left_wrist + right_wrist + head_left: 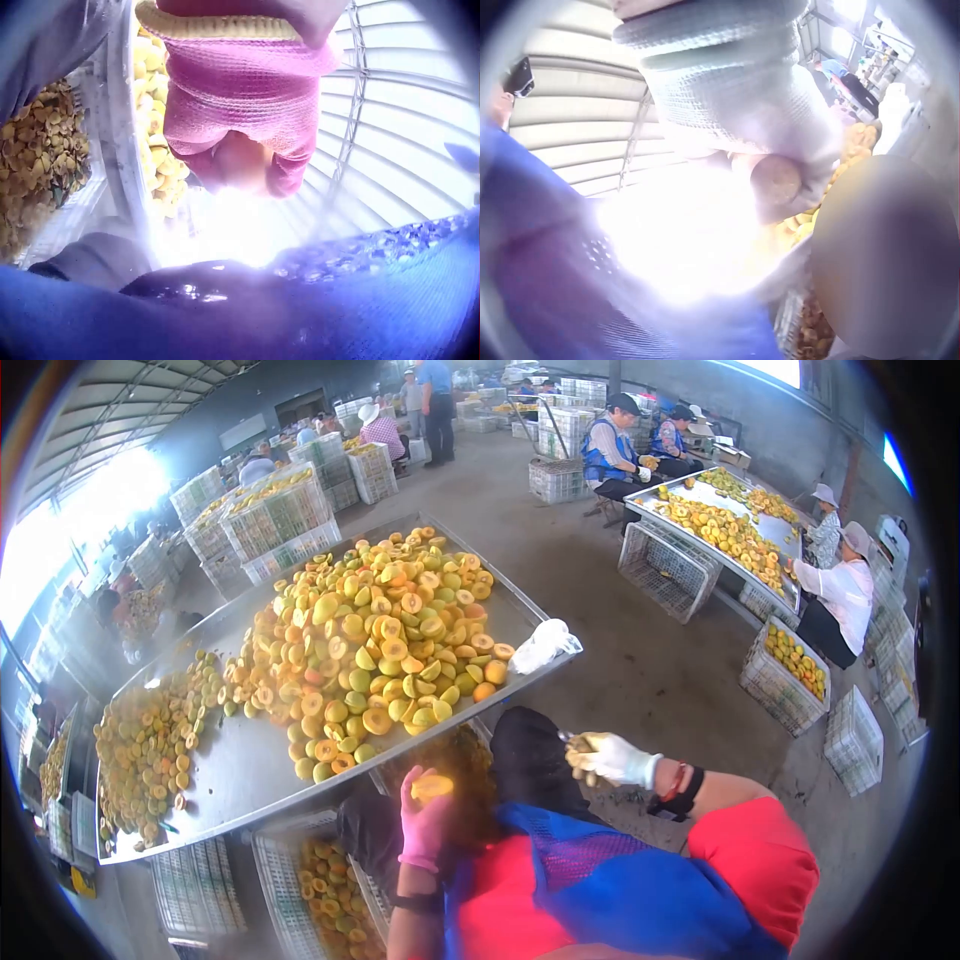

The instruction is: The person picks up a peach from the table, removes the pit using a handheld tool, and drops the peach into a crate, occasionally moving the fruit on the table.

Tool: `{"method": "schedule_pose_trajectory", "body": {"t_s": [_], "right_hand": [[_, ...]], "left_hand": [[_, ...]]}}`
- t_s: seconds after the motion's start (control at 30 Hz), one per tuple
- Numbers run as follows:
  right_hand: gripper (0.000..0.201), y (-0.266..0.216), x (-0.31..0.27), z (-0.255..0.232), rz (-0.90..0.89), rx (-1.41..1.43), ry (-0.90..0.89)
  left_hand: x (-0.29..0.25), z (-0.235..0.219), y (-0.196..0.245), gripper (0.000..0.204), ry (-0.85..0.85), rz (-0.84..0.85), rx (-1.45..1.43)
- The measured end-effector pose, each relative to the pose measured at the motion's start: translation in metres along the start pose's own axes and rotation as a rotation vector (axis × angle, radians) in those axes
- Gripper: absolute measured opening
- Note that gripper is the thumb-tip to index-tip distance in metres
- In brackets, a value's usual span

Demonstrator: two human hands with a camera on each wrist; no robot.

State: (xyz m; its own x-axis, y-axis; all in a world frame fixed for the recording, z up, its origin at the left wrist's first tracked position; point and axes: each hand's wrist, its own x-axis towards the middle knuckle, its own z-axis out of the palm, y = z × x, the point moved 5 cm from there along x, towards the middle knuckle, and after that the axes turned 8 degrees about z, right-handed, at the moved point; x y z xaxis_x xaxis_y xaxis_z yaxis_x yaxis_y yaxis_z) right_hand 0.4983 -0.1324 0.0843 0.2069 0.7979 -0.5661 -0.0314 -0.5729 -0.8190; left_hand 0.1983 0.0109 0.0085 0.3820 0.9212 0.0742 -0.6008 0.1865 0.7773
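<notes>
Fig.: L hand [425, 822] in pink glove, fingers curled round a peach half [432, 788] over lap; R hand [610, 758] in white glove, fingers clamped on tool w/ fruit; tray [240, 770] heaped w/ halves, crate [300, 905] part-full—prob. mid-job.

Pink L glove [424, 822], white R glove [617, 759]

The left hand [425, 822], gloved in pink, is raised with fingers [289, 169] curled, while the white-gloved right hand [612, 758] is closed, forearm bent inward.
</notes>
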Motion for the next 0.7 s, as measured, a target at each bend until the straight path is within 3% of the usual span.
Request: {"method": "schedule_pose_trajectory", "body": {"t_s": [0.07,0.17,0.4,0.53,0.7], "right_hand": [[0.014,-0.006,-0.012,-0.014,-0.083,-0.01,0.042],[0.033,-0.004,-0.02,-0.033,0.071,-0.157,0.087],[0.033,-0.02,-0.027,0.002,0.172,-0.249,0.078],[0.031,-0.019,-0.014,0.02,0.076,-0.176,-0.005],[0.023,-0.017,-0.002,0.035,0.097,-0.122,-0.072]], "left_hand": [[-0.003,-0.002,0.002,0.067,0.009,-0.001,-0.044],[-0.003,-0.01,-0.001,0.069,0.03,-0.034,-0.146],[-0.004,-0.02,0.002,0.074,0.048,-0.053,-0.193],[-0.003,-0.016,0.011,0.076,-0.007,0.001,-0.114],[-0.001,-0.011,0.013,0.073,-0.023,-0.017,-0.171]]}}
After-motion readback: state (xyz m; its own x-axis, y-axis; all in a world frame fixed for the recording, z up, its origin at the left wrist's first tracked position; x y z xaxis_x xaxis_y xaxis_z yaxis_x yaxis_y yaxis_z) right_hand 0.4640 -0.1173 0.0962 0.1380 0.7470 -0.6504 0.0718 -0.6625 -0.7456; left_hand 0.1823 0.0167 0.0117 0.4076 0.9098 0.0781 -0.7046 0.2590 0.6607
